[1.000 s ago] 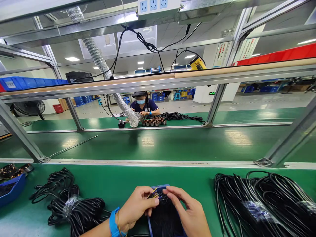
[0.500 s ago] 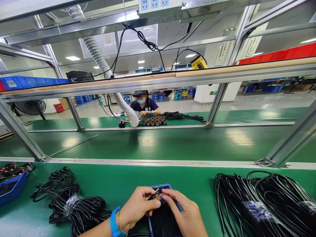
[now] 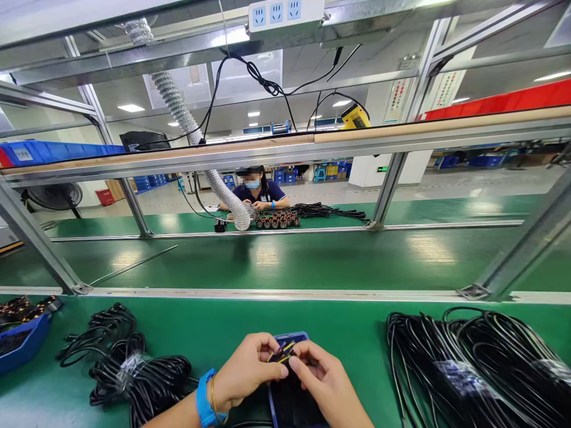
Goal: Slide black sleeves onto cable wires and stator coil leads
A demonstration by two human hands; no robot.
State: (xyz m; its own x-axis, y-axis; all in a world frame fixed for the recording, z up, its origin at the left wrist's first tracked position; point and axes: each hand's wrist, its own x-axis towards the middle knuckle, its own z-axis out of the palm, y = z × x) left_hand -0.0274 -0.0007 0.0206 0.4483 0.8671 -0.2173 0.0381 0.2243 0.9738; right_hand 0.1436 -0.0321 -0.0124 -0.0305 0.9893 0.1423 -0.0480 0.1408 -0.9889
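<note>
Over a small blue bin my two hands meet at the front middle of the bench. My left hand, wearing a blue wristband and a thin yellow bangle, pinches a small bunch of thin wires, yellow and dark in colour. The fingers of my right hand are closed at the other end of those wires, and any small part between them is too small to name. Black pieces lie inside the bin, partly covered by my hands. A black cable runs out from below my left wrist.
Tied black cables lie to the left, and larger bundles to the right. Another blue bin sits at the far left. A metal frame post rises at the right. Across the bench a masked person sits near copper coils.
My right fingers have shifted slightly on the wires, and more yellow ends show between the hands. The camera view has moved a little. The bundles and bins stay in place.
</note>
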